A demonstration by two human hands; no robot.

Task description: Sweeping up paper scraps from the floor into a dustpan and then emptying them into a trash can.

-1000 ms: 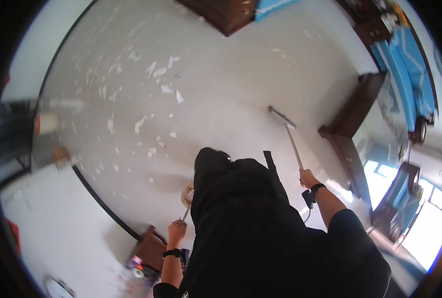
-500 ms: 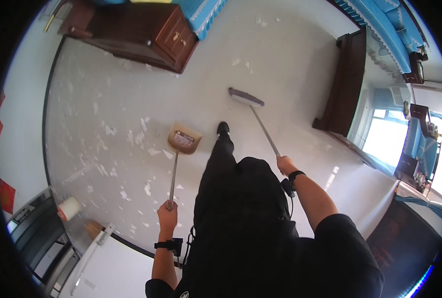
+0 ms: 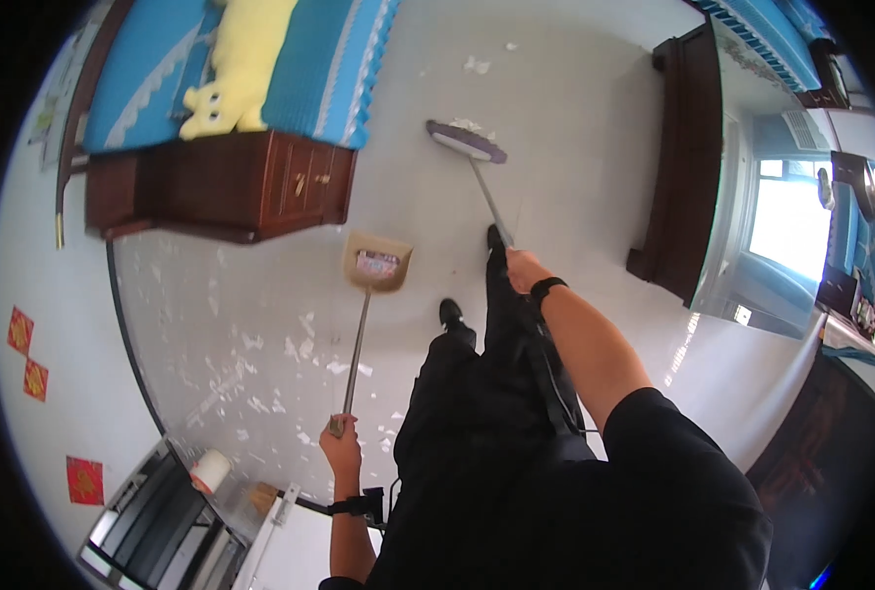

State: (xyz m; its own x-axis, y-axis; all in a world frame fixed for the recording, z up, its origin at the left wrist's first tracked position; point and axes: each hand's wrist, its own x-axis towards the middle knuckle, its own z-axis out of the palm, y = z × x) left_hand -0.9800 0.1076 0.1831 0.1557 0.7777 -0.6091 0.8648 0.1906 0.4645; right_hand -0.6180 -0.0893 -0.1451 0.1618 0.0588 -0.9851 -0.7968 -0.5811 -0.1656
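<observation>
My left hand is closed around the top of the metal handle of a beige dustpan. The pan lies ahead of me at the floor, with a printed label inside it. In my right hand I grip the metal handle of a broom, which has a purple-grey bristle head. The broom head is out in front, to the right of the dustpan and farther away. White scraps lie right at its far side. The dustpan and broom are apart.
White paper-like scraps litter the tiled floor at left. A dark wooden cabinet stands at the far left beside a blue-covered seat with a yellow plush toy. A dark wooden table with a glass top stands at right. A white roll lies lower left.
I have stepped forward, and my right foot now shows ahead. The broom has moved forward and now meets the scraps beyond it. The dustpan has come forward with me.
</observation>
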